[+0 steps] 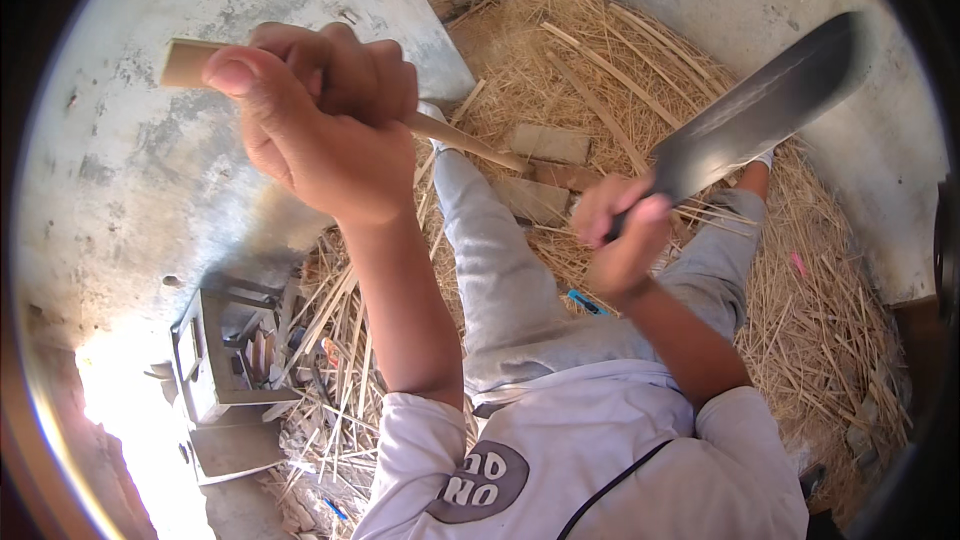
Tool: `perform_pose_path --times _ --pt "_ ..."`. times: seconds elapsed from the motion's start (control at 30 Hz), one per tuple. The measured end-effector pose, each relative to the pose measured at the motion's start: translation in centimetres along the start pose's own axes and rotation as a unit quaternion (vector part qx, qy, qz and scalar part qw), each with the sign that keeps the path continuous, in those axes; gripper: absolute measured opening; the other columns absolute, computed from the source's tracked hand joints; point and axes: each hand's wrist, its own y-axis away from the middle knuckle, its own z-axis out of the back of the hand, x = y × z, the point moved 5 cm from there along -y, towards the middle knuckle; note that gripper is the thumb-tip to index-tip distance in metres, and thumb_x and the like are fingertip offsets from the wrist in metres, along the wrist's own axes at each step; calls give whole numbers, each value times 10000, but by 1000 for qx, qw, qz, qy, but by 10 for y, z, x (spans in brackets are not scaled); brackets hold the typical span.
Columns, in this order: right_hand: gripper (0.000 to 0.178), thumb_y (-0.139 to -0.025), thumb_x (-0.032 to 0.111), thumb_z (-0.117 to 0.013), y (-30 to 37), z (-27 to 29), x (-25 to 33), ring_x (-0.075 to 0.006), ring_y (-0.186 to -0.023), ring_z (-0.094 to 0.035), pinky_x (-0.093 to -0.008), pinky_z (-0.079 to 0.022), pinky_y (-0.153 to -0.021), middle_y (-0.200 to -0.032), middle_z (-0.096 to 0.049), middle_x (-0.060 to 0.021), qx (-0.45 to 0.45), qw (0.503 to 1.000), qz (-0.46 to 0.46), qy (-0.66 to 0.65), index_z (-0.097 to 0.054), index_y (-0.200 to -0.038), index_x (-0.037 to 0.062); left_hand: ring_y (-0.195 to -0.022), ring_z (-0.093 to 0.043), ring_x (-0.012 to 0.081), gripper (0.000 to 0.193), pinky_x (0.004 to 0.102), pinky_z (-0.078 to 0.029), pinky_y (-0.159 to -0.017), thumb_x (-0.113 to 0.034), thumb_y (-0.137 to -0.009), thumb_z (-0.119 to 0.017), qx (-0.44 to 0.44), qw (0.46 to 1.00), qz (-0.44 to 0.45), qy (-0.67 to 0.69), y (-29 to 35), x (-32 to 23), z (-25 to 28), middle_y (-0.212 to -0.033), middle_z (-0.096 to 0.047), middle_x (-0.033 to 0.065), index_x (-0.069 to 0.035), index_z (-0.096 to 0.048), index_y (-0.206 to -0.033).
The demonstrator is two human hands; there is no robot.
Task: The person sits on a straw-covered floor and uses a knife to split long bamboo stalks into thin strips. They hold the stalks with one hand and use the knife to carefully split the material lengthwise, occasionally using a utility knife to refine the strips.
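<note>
The left hand [320, 130] is closed in a full fist around a pale wooden stick [190, 62]. The stick's squared upper end projects past the thumb toward the upper left. Its lower portion exits the fist on the right and tapers to a point [500, 155] above the knees. The stick slopes down from left to right.

The right hand [625, 235] is clenched around the handle of a large dark-bladed knife [765, 105]. The handle is hidden inside the fist. The broad blade extends up and to the right from the hand and widens toward its rounded tip near the upper right of the view. The blade is clear of the stick, with the stick's pointed end near the right hand but not touching the blade.

The person is seated, with legs in grey trousers [500, 270] stretched forward over a thick layer of straw-coloured shavings and thin splints [600, 50] that covers the floor. Several flat wood blocks [550, 143] lie on the shavings just beyond the stick's tip. A small blue object [585, 302] rests beside the thigh, and a small pink object [798, 263] lies in the shavings at the right. A grey metal frame [215, 360] holding scraps stands at the lower left, next to a grey concrete wall [130, 170].
</note>
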Motion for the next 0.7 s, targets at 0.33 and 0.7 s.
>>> perform_pose_path --times 0.33,0.7 --pt "491 -1014 510 -505 33 20 -71 -106 -399 -375 -309 -316 -382 -534 -393 29 109 760 -606 208 -461 -724 117 -469 -119 71 546 275 -98 -414 -637 -953 -530 14 999 12 41 -2 -2 30 -528 -210 -70 -181 -381 -690" --pt "472 -1031 471 -501 13 5 -59 -47 -356 -291 -237 -231 -323 -514 -354 55 30 788 -609 83 -440 -721 121 -475 -109 73 553 275 -93 -417 -657 -947 -515 39 998 16 39 -1 2 24 -533 -210 -67 -186 -375 -693"
